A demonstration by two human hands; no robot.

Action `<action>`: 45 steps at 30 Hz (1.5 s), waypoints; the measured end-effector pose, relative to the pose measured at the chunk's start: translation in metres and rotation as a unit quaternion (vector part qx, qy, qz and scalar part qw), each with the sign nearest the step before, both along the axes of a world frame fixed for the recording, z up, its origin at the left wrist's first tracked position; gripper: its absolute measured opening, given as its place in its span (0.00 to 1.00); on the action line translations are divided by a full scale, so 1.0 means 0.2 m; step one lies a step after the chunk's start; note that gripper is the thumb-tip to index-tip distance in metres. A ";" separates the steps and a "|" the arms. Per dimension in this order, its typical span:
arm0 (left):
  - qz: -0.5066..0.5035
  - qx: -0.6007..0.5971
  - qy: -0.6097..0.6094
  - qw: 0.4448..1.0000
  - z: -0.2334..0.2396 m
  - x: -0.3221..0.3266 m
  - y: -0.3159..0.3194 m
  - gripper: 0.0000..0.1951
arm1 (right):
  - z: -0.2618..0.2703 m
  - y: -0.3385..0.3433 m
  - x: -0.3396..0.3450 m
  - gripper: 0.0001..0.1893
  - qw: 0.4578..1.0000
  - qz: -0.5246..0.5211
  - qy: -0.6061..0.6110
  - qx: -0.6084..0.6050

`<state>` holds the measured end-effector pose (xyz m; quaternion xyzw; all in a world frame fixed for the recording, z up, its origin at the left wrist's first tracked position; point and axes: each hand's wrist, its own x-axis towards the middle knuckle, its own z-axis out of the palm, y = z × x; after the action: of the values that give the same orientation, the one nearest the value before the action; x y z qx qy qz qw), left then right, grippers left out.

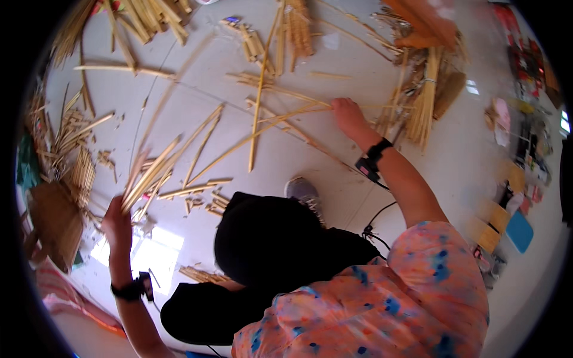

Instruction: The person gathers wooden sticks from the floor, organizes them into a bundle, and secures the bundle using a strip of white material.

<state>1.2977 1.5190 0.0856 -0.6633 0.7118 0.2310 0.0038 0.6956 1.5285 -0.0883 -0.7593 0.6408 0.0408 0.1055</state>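
My left hand [117, 219] is at the left, closed around the lower ends of several pale bamboo-like strips [152, 173]. These fan upward and to the right, and one long strip [179, 76] among them is blurred. My right hand [349, 117] is right of centre, with its fingers closed at the end of thin strips [297, 95]. A narrow strip also sticks out past its right side. Below the hands, a long yellowish strip [256, 118] lies across others on the tiled floor [349, 179]. The fingertips of both hands are hard to make out.
Tied bundles of strips [425, 96] lie at upper right beside an orange object [423, 22]. Short cut pieces [217, 201] are scattered near my knees. A cardboard piece [56, 219] and more strips [80, 172] lie at left. Blurred household items line the right, with a blue board [519, 232].
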 end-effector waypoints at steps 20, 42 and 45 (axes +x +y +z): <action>-0.313 0.022 -0.007 0.950 -0.81 -0.75 0.06 0.11 | 0.24 0.68 0.09 0.09 0.952 -0.183 -0.145 0.196; -0.284 0.053 0.095 0.953 -0.50 -0.69 -0.07 0.07 | 0.17 0.59 0.04 0.14 0.935 -0.189 -0.222 0.199; -0.128 0.062 0.146 0.979 -0.26 -0.64 -0.27 0.07 | 0.23 0.53 0.13 0.14 0.948 -0.146 -0.246 0.138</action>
<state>1.1700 1.4640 0.0345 -0.5241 0.7679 0.3670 -0.0293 0.7222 1.6341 -0.0414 -0.6218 0.6870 -0.0755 0.3684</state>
